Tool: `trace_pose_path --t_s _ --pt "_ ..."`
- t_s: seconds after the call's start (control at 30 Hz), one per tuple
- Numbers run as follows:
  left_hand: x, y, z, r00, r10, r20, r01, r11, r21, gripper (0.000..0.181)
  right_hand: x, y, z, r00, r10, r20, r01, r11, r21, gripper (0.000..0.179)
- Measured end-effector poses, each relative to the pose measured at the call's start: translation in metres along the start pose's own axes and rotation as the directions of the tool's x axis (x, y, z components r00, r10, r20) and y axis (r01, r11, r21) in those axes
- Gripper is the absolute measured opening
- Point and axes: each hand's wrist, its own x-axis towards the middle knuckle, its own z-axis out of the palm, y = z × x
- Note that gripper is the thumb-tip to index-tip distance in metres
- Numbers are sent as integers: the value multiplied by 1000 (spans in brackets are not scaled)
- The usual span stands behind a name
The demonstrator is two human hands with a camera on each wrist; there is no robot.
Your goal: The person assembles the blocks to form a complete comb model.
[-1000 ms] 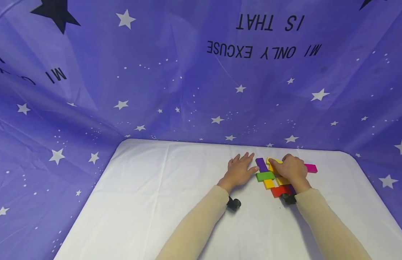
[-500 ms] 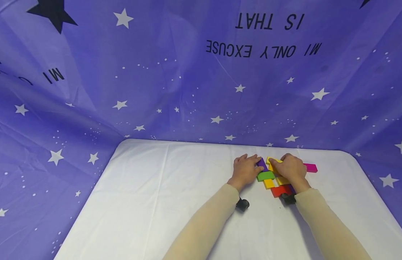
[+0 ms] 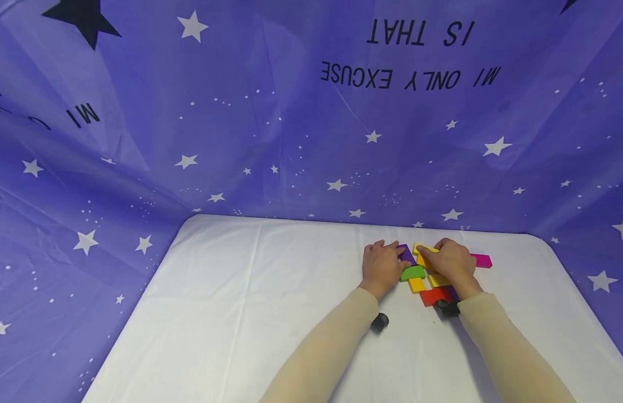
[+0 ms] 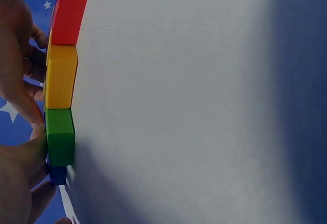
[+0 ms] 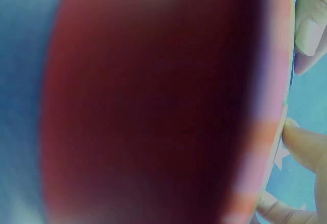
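Flat coloured blocks lie side by side in a slanting cluster on the white table. My left hand (image 3: pixel 380 268) is at the cluster's left edge, fingertips on the purple block (image 3: pixel 407 255) and thumb near the green block (image 3: pixel 413 273). My right hand (image 3: pixel 453 263) rests over the middle of the cluster, its thumb on a yellow block (image 3: pixel 425 261) and its other fingertips hidden. In the left wrist view the green block (image 4: pixel 60 137), an orange-yellow block (image 4: pixel 61 76) and a red block (image 4: pixel 69 16) stand in a row. The right wrist view is mostly filled by a blurred, dark red surface.
A pink block (image 3: pixel 482 261) sticks out to the right of my right hand. The white table (image 3: pixel 271 313) extends left and toward me. Behind it hangs a purple star-printed cloth (image 3: pixel 291 112). Black devices (image 3: pixel 379 322) sit at both wrists.
My left hand has moved right, from beside the cluster onto the purple and green blocks. The green block has slid slightly right. My right hand has stayed in place.
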Motion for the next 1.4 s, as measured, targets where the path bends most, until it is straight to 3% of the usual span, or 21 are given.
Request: trace_pose_path --t_s 0.17,0.37,0.67,0.77,1.03,1.23,1.4 --pt "0 -6 -6 999 -45 14 45 998 -48 43 0 -1 1 1000 -9 -2 10 1000 3 72" --pt "-2 -26 -15 998 -55 35 58 994 -89 41 -3 0 0 1000 -18 7 18 1000 22 74" --pt "-13 -69 -35 993 48 108 -34 992 -122 40 -2 -1 3 999 -37 -35 38 999 38 71" --pt "-20 -80 -40 992 57 113 -43 991 -123 41 -2 -2 2 998 -41 -42 43 998 43 72" --pt "-38 -96 -46 997 25 75 -13 988 -153 40 -2 -3 3 994 -86 -61 89 995 54 75" --pt "-44 -100 -44 1000 -7 23 11 983 -185 44 -7 -6 6 994 -97 -56 98 995 15 90" --pt "-45 -98 -40 999 2 -36 -8 988 -156 46 -10 -11 8 995 -86 -51 86 996 -3 90"
